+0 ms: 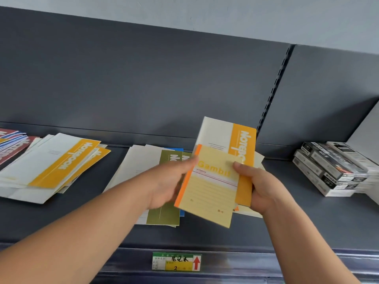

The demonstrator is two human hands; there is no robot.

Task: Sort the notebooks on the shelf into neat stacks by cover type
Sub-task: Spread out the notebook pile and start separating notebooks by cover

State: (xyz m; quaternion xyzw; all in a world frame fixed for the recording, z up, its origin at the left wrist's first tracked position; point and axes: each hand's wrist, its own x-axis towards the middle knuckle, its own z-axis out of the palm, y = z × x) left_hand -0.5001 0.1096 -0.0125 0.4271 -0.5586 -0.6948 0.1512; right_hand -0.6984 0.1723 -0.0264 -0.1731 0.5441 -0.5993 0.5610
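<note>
Now mid-sort, left hand [170,181] pinches the Gambit book [209,193], right hand [262,189] grips the banded book [243,140] behind my thumb [239,166]; next I'd part them onto matching stacks [61,160].

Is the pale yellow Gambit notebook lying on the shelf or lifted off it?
Lifted: left hand and right hand hold the Gambit notebook above the shelf.

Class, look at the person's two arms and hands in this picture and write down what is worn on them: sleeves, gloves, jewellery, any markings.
The left hand and right hand wear no gloves, and no rings show on the visible fingers, though the left is blurred. The left arm and right arm are uncovered to the picture's edge: no sleeves, watch, bracelet or markings in view.
</note>
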